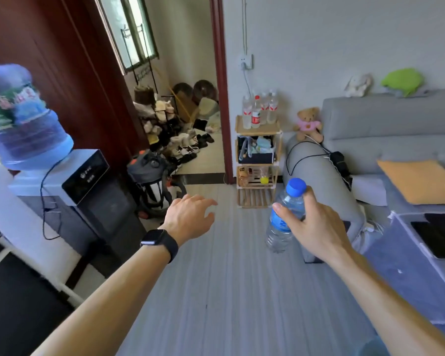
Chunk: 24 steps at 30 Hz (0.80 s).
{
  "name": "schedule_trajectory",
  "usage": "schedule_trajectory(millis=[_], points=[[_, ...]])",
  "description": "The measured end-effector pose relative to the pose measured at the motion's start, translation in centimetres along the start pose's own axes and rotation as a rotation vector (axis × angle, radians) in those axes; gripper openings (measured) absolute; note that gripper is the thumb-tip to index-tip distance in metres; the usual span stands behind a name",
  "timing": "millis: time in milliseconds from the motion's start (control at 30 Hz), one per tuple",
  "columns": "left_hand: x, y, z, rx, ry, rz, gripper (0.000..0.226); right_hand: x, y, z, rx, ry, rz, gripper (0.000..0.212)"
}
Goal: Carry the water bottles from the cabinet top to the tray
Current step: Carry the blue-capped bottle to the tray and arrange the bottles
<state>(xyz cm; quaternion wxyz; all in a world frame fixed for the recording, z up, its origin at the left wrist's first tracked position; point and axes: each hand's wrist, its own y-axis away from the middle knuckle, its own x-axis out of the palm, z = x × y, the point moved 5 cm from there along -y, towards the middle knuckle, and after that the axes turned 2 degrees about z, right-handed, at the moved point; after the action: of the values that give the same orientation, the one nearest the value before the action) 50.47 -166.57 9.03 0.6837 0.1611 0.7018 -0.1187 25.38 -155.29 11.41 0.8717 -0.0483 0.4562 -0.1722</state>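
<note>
R grip (316, 227), lower right of centre, is wrapped round a clear water bottle (279, 232) w/ blue cap & blue label. Thumb sits on the bottle's left side, fingers curl round the far side, and the hold is at mid-body. Bottle leans, cap up & to the right, base down-left, in the air over the grey plank floor (229, 291).

L grip (190, 217), centre frame, has hold of nothing: palm down, fingers loosely spread & a bit bent. Dark smartwatch (159, 240) on that wrist. Both arms reach fwd, well apart.

Beyond the bottle, upper centre, a wooden rack (257, 176) stands at the wall just beside the door frame. Its rimmed top tray (258, 131) carries four bottles (256, 111), upright & bunched together, some w/ red-white labels.

Right of the rack is a grey sofa (383, 129) w/ a teddy bear (308, 124) on its arm. Far left is a water dispenser (85, 173) w/ a big blue jug (23, 119), and a vacuum (152, 181) is near it.
</note>
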Motion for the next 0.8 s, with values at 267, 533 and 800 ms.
schedule_trajectory(millis=[267,533,800], points=[[1.0,-17.5,-0.3,0.01,0.022,0.035,0.043,3.9,-14.9,-7.1,0.056,0.088,0.055,0.06],[2.2,-39.5,0.2,0.082,0.046,0.082,0.043,6.4,-32.4,-11.9,0.161,0.102,0.08,0.052],[3.7,-55.2,0.2,0.1,0.064,0.141,0.04,8.7,-49.2,-16.4,0.228,0.041,0.073,0.057]])
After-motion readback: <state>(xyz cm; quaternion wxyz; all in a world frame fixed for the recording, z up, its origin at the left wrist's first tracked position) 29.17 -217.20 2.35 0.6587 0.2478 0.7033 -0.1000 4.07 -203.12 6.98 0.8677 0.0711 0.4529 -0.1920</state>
